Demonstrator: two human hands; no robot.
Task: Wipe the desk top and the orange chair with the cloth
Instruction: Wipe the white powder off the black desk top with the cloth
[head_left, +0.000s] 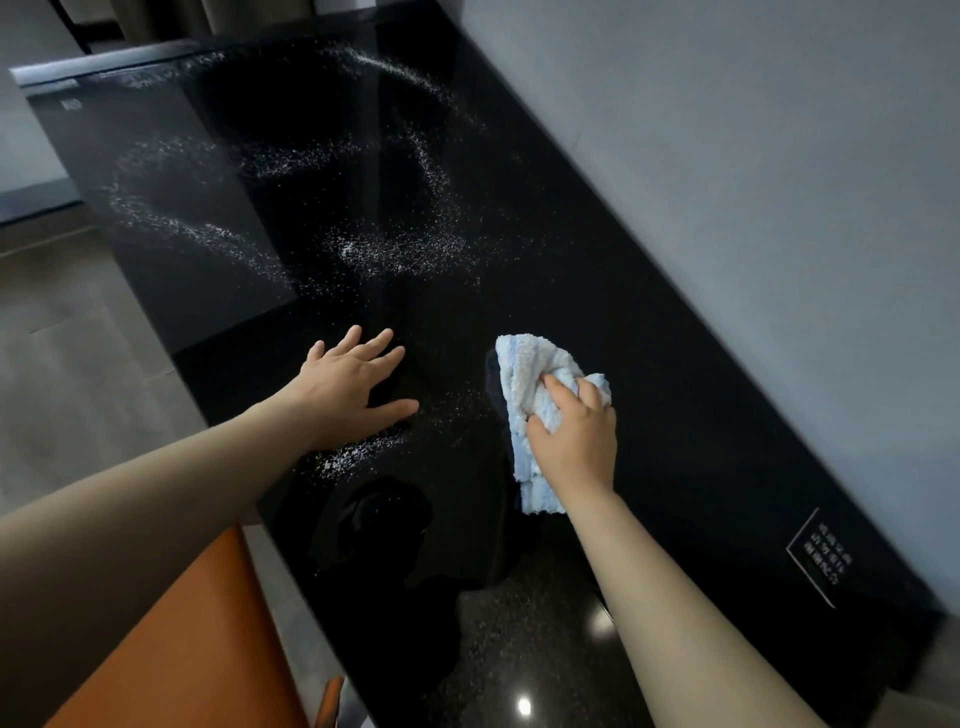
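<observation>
The glossy black desk top (649, 322) runs from near right to far left. White powdery specks (395, 249) lie scattered in swirls across its far half, and a small patch sits near my left wrist. My right hand (574, 436) grips a fluffy white and light-blue cloth (530, 395) and holds it down on the desk. My left hand (348, 389) rests flat on the desk with fingers spread, a short way left of the cloth. The orange chair (208, 639) shows at the bottom left, partly hidden behind my left forearm.
A grey wall (753, 130) runs along the desk's right side. A white-outlined label with printed text (823, 558) sits on the desk near the right end. Grey floor (67, 353) lies to the left of the desk's front edge.
</observation>
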